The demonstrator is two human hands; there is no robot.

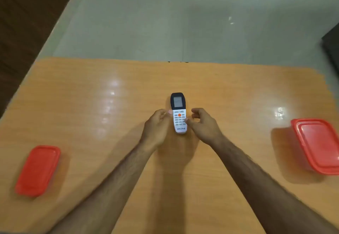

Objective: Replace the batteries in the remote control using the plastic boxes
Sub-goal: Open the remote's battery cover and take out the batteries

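Left hand (156, 127) and right hand (202, 123) flank the remote (178, 112) mid-worktop (229, 96) — fingers curled, tips at its white keypad edges; whether either grip truly pinches it I cannot tell. Remote lies face up, dark screen end pointing away, orange button showing. Red-lidded boxes sit well apart: left box (38, 169) blurred, right box (317, 144) cut off at the frame edge.

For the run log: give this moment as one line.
remote face-up on table | left hand, right hand pinch its sides | both red-lidded boxes closed, untouched
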